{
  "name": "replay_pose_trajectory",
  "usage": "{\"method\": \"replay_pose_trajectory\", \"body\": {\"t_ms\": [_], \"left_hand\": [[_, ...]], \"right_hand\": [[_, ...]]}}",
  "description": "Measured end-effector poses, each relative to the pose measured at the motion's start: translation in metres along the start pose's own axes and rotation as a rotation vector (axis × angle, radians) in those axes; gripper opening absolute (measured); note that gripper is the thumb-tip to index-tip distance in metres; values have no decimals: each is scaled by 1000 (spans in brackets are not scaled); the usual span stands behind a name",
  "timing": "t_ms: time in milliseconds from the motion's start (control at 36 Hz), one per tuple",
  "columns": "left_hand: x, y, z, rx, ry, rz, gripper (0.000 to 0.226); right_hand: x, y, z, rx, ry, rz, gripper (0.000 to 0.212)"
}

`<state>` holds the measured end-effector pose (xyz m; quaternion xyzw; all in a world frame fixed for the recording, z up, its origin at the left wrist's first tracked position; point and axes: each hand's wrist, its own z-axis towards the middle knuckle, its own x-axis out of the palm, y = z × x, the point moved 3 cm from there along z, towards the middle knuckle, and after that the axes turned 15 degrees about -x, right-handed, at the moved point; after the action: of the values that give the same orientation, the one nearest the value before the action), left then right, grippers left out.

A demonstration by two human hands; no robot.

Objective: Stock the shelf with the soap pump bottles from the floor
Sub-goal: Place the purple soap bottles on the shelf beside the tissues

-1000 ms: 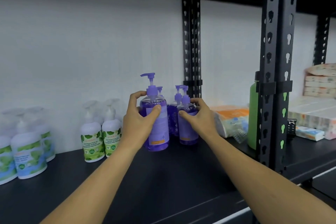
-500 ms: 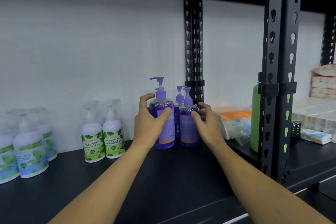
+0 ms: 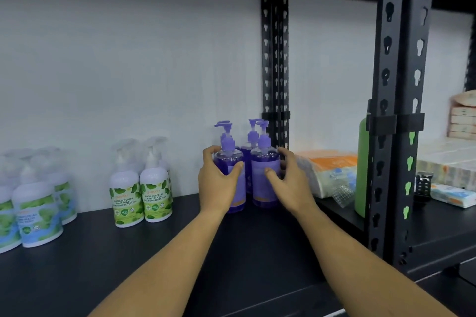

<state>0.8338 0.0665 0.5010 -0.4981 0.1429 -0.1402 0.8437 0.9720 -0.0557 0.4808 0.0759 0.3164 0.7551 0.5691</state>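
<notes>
Left grip [image 3: 219,183] curling around the front left purple bottle [image 3: 231,175], thumb lying across its label. Right grip [image 3: 288,183] cupping the front right purple bottle [image 3: 266,177], fingers reaching behind, thumb resting on the label. Both bottles standing upright on the shelf [image 3: 154,252], long axes vertical, touching side by side directly between the two grips. Two more purple bottles [image 3: 251,136] standing just behind. Green-label bottles [image 3: 141,195] waiting well apart on the left.

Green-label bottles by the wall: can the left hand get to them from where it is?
Probably yes. The left hand grips a purple bottle; bare shelf lies between it and the green-label bottles, but it must let go first.
</notes>
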Motion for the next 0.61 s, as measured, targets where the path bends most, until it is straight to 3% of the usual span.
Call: {"method": "replay_pose_trajectory", "body": {"t_ms": [139, 361, 611], "left_hand": [[3, 8, 2, 12, 38, 31, 56], [-1, 24, -7, 10, 212, 127, 88], [-14, 26, -8, 12, 64, 271, 101]], "right_hand": [[0, -1, 2, 5, 17, 11, 71], [1, -1, 1, -9, 39, 0, 82], [2, 0, 1, -42, 63, -26, 82]]}}
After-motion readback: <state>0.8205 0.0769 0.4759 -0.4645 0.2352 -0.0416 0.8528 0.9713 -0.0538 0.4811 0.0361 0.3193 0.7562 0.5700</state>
